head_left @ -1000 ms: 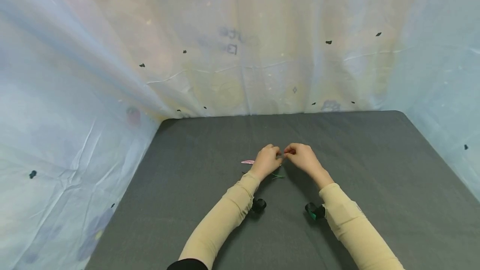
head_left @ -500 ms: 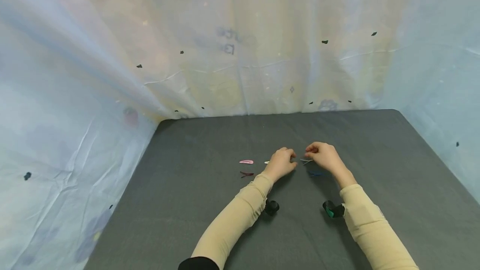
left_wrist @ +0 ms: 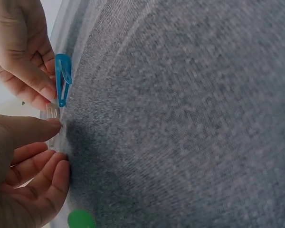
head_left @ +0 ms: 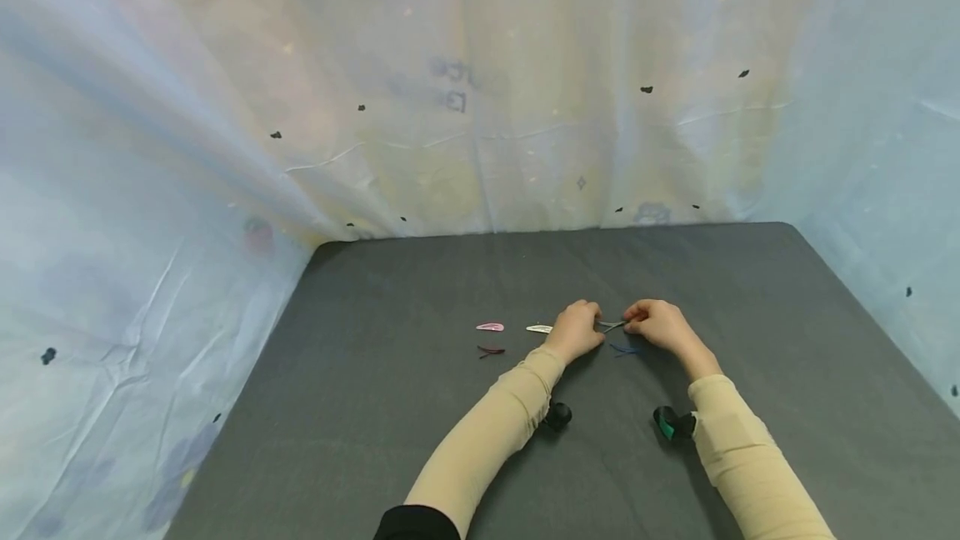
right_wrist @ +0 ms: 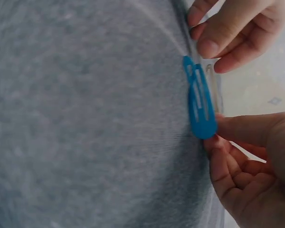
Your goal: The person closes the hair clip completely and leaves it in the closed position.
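Note:
My right hand point(head_left: 663, 327) pinches one end of a light beige-grey snap hair clip point(head_left: 611, 325) low over the dark table. My left hand point(head_left: 577, 330) is at the clip's other end, thumb and fingers apart with a gap between them; whether they touch it is hard to tell. Nearer me lies a blue snap hair clip point(head_left: 624, 350), which shows larger in the left wrist view point(left_wrist: 63, 78) and right wrist view. To the left rest a white hair clip point(head_left: 538, 328), partly behind my left hand, a pink hair clip point(head_left: 490, 327) and a dark red hair clip point(head_left: 491, 351).
The dark grey cloth-covered table point(head_left: 405, 407) extends on all sides of the hands. A pale printed curtain point(head_left: 480, 90) hangs behind it and along both sides. Black wrist-camera mounts point(head_left: 558, 416) stick out below both sleeves.
Both hands have moved right; the right hand has brought the beige-grey clip lower. The white, dark red and blue clips have come into sight, while the green one is now hidden near the left arm.

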Tool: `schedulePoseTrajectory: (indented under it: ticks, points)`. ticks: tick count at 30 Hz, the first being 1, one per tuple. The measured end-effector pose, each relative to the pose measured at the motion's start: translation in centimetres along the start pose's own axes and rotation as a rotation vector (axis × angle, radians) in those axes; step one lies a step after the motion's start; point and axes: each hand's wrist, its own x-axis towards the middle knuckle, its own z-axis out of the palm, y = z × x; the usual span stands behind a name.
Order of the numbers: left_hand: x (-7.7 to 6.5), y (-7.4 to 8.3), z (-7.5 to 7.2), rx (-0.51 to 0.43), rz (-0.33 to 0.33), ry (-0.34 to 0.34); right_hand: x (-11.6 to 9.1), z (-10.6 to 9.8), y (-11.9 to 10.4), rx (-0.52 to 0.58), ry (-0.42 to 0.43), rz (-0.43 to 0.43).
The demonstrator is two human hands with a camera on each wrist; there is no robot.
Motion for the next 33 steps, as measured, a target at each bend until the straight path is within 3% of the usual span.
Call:
schedulePoseTrajectory:
  ticks: [10, 22, 33]
  points:
    - [0.5, -0.1, 0.9, 0.044, 0.020, 0.059, 0.0, 0.6, 0.5, 0.008, 0.046, 0.017]
    - [0.2, 0.4, 0.8, 0.071, 0.021, 0.053, -0.1, 1.0, 0.6, -0.023, 0.081, -0.047]
    - [0.4, 0.4, 1.0, 0.075, -0.026, 0.096, 0.0, 1.2, 0.5, -0.038, 0.080, -0.030]
